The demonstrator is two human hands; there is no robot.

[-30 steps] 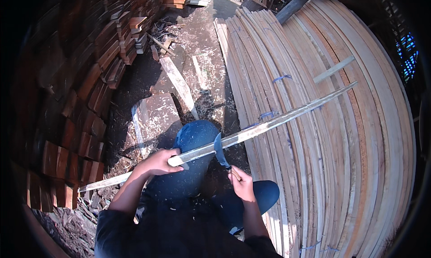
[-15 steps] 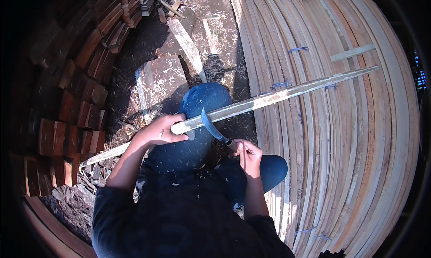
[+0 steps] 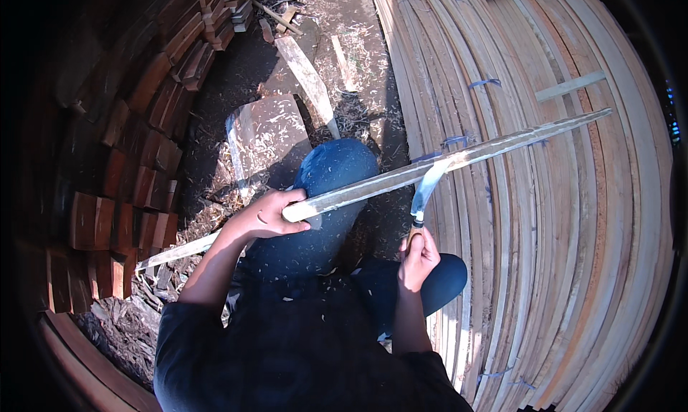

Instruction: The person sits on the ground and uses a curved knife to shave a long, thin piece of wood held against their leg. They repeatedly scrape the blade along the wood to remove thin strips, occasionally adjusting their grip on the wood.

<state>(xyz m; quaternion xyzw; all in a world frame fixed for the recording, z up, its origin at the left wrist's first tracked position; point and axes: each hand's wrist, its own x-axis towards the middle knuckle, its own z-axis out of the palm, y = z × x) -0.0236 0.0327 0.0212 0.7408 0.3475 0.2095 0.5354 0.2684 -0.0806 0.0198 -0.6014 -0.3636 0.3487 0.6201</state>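
My left hand (image 3: 274, 215) is closed around the near end of a long wooden stake (image 3: 380, 182), which rests across my left knee (image 3: 337, 167). The stake slants up to the right and narrows to its far tip over the stacked wood strips. In my right hand (image 3: 418, 260) is the wooden handle of a sickle (image 3: 424, 194). Its curved blade lies against the stake, around the middle of its length and right of my knee. Small pale shavings speckle my trouser leg.
Long wood strips (image 3: 516, 218) tied with blue cord are piled on my right, a short slat (image 3: 571, 86) across them. Cut blocks (image 3: 129, 218) are stacked on the left. A shaving-strewn board (image 3: 266, 136) and a pale plank (image 3: 307, 75) lie on the ground ahead.
My right hand has moved the sickle to the right and slightly up along the stake, away from my left hand. The left hand still grips the same end.
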